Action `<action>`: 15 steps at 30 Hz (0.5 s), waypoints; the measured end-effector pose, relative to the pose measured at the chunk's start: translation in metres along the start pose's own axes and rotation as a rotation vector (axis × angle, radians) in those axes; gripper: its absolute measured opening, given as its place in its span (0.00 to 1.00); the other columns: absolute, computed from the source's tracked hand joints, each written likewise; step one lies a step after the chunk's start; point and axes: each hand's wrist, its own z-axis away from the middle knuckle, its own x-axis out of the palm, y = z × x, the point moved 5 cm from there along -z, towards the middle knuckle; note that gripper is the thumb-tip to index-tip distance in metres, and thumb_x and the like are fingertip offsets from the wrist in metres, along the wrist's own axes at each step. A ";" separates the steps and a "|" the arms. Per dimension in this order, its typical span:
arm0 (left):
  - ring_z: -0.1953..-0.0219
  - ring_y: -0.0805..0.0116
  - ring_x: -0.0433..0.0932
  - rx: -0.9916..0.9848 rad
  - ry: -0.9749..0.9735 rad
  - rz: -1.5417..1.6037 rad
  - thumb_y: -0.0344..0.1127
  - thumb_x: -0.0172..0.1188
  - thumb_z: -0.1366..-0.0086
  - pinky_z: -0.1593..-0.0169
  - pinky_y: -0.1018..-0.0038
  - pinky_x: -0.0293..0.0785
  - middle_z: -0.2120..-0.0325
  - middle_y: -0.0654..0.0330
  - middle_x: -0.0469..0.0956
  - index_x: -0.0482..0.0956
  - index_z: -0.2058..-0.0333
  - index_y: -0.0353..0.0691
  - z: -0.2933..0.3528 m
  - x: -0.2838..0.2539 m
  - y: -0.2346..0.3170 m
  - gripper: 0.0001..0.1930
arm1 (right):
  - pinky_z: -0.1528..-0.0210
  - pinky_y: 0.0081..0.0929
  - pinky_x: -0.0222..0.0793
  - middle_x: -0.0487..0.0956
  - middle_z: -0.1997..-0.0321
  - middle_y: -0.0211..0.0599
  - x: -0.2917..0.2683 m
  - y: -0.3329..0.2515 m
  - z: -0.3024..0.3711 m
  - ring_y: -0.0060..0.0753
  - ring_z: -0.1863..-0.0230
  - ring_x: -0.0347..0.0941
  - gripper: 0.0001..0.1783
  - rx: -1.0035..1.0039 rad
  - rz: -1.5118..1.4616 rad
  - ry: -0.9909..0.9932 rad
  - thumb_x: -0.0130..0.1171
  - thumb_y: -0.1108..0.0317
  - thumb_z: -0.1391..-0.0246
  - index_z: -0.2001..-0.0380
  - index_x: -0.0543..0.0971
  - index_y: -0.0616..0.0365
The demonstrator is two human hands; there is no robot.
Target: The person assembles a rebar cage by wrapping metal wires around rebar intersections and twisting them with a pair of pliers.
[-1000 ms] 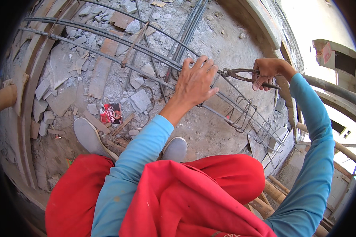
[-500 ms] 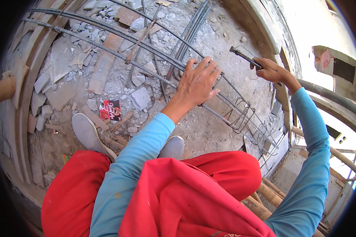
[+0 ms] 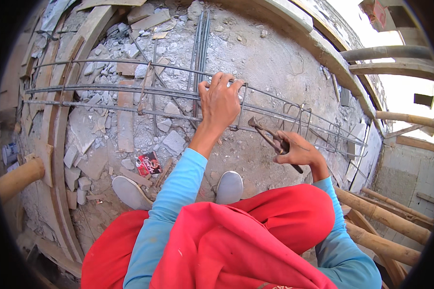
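A cage of long steel rebar lies across in front of me. My left hand reaches over it, fingers curled on its far bar beside a square stirrup. A pair of dark, rusty pincers is gripped by its handles in my right hand. Their jaws point toward the near bar, close to the stirrup's lower corner; whether they touch wire there I cannot tell. More stirrups sit bunched along the cage to the right.
Broken concrete rubble and a red packet lie left of my shoes. A bundle of rebar runs away beneath the cage. Timber boards border the left, a concrete edge the far right. Bamboo poles stand at the right.
My right hand has brought the pincers down and left, from raised at the right to beside the cage. My left hand has shifted to the far bar. The view has turned.
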 end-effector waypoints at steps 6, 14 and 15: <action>0.47 0.62 0.75 0.021 0.069 0.037 0.31 0.66 0.36 0.42 0.55 0.58 0.52 0.62 0.81 0.91 0.54 0.55 -0.011 -0.007 0.014 0.14 | 0.70 0.25 0.62 0.71 0.76 0.22 0.106 0.052 0.026 0.19 0.71 0.69 0.26 0.099 -0.526 -0.006 0.82 0.64 0.57 0.74 0.68 0.52; 0.46 0.55 0.79 0.475 -0.542 0.385 0.40 0.70 0.36 0.42 0.56 0.70 0.50 0.60 0.84 0.87 0.51 0.46 0.110 0.004 0.102 0.15 | 0.65 0.28 0.70 0.79 0.71 0.26 0.166 0.072 0.019 0.24 0.72 0.72 0.18 -0.059 -0.637 0.179 0.80 0.64 0.52 0.64 0.81 0.58; 0.46 0.55 0.79 0.496 -0.617 0.366 0.40 0.70 0.36 0.42 0.56 0.71 0.51 0.60 0.85 0.87 0.52 0.46 0.120 0.007 0.099 0.14 | 0.63 0.28 0.71 0.81 0.69 0.27 0.163 0.067 0.021 0.25 0.70 0.74 0.18 -0.105 -0.677 0.136 0.79 0.65 0.50 0.61 0.81 0.58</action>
